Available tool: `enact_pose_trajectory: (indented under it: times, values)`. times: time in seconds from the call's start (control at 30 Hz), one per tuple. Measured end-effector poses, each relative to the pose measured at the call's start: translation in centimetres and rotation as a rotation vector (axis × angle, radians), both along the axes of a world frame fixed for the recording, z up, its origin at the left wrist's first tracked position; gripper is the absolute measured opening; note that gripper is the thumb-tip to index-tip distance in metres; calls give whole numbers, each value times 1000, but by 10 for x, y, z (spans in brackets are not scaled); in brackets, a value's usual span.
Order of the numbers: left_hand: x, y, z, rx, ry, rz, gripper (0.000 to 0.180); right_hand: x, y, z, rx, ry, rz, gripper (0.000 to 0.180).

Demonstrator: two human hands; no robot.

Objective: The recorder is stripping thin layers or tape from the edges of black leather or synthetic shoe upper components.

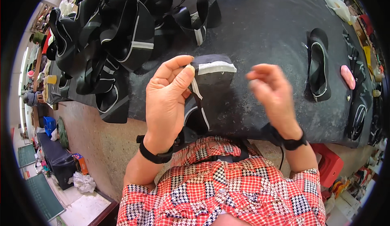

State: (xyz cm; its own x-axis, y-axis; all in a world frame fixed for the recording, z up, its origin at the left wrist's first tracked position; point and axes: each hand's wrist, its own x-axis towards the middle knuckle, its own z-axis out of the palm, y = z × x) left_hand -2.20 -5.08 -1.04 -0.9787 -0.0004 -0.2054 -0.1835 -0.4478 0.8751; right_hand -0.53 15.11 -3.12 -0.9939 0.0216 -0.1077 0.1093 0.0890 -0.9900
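Note:
Between thumb and fingers, my left hand grips a black, leather-like band over the table's near edge. A strip of white tape lies across the band, with a ragged lower edge. A narrow pale strip also runs down beside my fingertips. Part of the band passes behind my left hand, and a curved black piece with pale edging hangs lower, near my left wrist. My right hand is in the air to the right, apart from the band; motion smears its bent fingers, so what they hold, if anything, is unclear.
A heap of looped black bands with pale edging covers the left side of the black table. Rolled black bands and a pink object lie at right. A red stool stands below the table's right edge.

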Motion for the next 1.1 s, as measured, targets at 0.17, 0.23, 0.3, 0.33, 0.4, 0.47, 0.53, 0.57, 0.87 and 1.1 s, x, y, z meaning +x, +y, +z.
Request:
enact_pose_trajectory:
  times: [0.17,0.23,0.3,0.33,0.4,0.47,0.53,0.57,0.87,1.1]
  values:
    - [5,14,11,48,28,-68,38,-5,-15,-24,-648,-197,257,31]
    - [11,11,8,-61,126,-147,52,-9,-16,-22,-737,-167,320,28]
    - [16,13,10,-110,177,-143,58,-11,-14,-23,-759,-155,367,27]
    - [17,13,9,-166,196,-133,58,-11,-13,-23,-776,-160,379,28]
    - [17,14,10,-280,235,-110,59,-9,-13,-21,-811,-167,405,31]
    - [23,16,11,-473,358,-113,64,-10,-12,-15,-864,-231,467,38]
    - [31,12,7,-415,379,-222,69,-18,-7,-17,-1246,-452,491,39]
    - [36,9,3,-379,357,-225,74,-21,-7,-17,-1308,-548,445,35]
    - [28,-1,16,-127,105,-47,48,-19,-30,-11,-1127,-396,565,33]
    - [17,-1,27,-436,176,-85,34,-13,-41,-16,-1059,-291,503,32]
